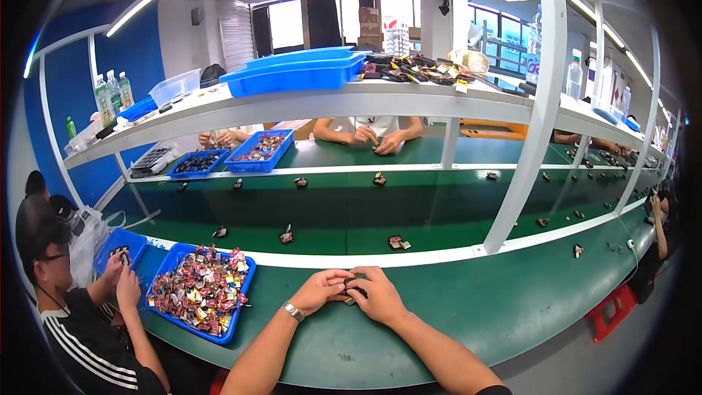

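Over the near green worktop (pixel 468 300), my left hand (pixel 319 292) and my right hand (pixel 379 297) meet with fingers closed around a small black part (pixel 356 292). A bit of yellow shows beneath it; my fingers cover most of the rest, so its exact kind is unclear. A metal-banded watch (pixel 294 311) circles my left wrist. To the left of my hands stands a blue tray (pixel 251 278), heaped with small parts (pixel 196 289) in reddish, black, yellow and white.
A white rail (pixel 307 258) separates my worktop from a green belt (pixel 329 236) carrying scattered small parts. An upright white post (pixel 523 168) supports the shelf (pixel 292 106) above. At left, a co-worker (pixel 80 322) handles a part; others work across and far right. A red stool (pixel 611 312) stands at right.
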{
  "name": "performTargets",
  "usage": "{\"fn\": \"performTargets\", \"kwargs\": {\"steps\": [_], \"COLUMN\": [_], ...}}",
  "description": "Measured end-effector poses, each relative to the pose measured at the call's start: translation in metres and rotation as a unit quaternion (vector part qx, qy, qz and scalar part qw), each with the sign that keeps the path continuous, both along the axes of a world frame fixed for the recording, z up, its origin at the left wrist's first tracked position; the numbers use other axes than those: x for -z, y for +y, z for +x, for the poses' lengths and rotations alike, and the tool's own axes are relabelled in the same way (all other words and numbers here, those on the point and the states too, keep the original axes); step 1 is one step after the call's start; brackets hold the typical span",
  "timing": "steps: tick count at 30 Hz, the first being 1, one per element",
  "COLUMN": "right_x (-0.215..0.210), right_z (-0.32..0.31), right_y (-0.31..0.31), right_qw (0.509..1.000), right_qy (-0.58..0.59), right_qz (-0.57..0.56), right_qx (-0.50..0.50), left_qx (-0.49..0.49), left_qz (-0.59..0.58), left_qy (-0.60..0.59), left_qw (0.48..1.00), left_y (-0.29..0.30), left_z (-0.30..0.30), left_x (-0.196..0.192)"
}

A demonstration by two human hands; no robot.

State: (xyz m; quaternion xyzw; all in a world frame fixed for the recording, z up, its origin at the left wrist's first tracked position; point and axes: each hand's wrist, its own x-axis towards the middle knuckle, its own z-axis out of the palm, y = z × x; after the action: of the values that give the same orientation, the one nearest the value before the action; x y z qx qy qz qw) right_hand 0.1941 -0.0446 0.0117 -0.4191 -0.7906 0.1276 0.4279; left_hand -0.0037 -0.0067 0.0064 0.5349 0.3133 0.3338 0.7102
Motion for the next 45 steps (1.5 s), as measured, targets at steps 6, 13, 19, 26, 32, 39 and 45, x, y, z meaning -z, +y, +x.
{"fn": "performTargets", "kwargs": {"steps": [6,13,19,26,32,39,45], "right_x": [0.002,0.001,-0.001,-0.002,0.006,0.012,0.007], "right_z": [-0.007,-0.009,-0.007,-0.009,-0.007,-0.009,-0.008], "right_y": [-0.001,-0.005,-0.005,-0.005,0.001,0.005,0.007], "right_qw": [0.999,0.999,0.999,0.999,0.998,0.995,0.996], "right_qy": [0.038,0.053,0.031,0.052,0.051,0.097,0.080], "right_qz": [0.007,-0.009,0.006,-0.012,0.018,-0.004,-0.039], "right_qx": [0.016,0.012,0.018,0.008,0.032,0.020,-0.024], "left_qx": [-0.009,-0.009,-0.006,-0.023,-0.027,-0.039,-0.077], "left_qz": [-0.019,-0.010,-0.021,-0.014,-0.012,-0.009,0.017], "left_qy": [-0.027,-0.034,-0.058,-0.074,-0.066,-0.045,-0.047], "left_qw": [0.999,0.999,0.998,0.997,0.997,0.998,0.996], "left_y": [0.001,0.003,0.003,0.003,0.003,0.001,-0.002], "left_z": [0.000,-0.003,-0.003,-0.003,-0.002,0.001,0.003], "left_x": [0.002,0.008,0.005,0.007,0.008,0.006,0.006]}}
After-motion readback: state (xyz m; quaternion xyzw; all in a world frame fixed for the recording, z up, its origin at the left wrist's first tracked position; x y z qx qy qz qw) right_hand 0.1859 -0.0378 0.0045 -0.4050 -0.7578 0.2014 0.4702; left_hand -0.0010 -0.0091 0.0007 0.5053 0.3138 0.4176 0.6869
